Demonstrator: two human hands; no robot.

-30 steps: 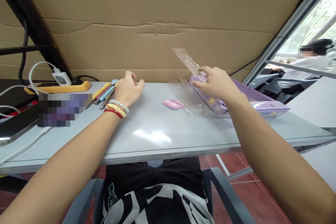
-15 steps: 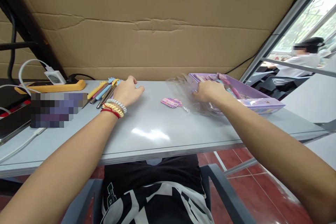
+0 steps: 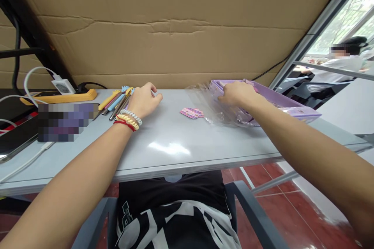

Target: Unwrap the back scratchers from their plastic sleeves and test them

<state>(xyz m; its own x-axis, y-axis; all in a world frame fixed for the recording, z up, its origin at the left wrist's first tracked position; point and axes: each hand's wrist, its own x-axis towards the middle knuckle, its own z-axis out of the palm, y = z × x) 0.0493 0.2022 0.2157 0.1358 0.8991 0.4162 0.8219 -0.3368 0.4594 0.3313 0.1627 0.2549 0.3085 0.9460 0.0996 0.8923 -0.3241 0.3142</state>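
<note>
My left hand [image 3: 145, 100] lies on the table beside a bundle of pens [image 3: 118, 102] with coloured tops, yellow, blue and pink. Its thumb stands apart from the curled fingers, and nothing shows between them. Farther right, my right hand [image 3: 237, 94] dips into a purple box [image 3: 302, 113]. Its fingers curl downward, and what they grip, if anything, is hidden. Crumpled clear plastic wrappers [image 3: 201, 99] hang over the box's left end. Small pink printed cards [image 3: 191, 113] lie flat between my hands.
A yellow power strip [image 3: 84, 95] with a white charger [image 3: 63, 85] sits at the back left. In front are a dark phone [image 3: 17, 136] and white cables. Cardboard [image 3: 175, 50] backs the table [image 3: 169, 136]. Beyond the metal frame at right, a person sits.
My right hand has dropped the clear plastic strip it held above the box and lowered into the box. My left hand stays by the pens. The view has shifted slightly.
</note>
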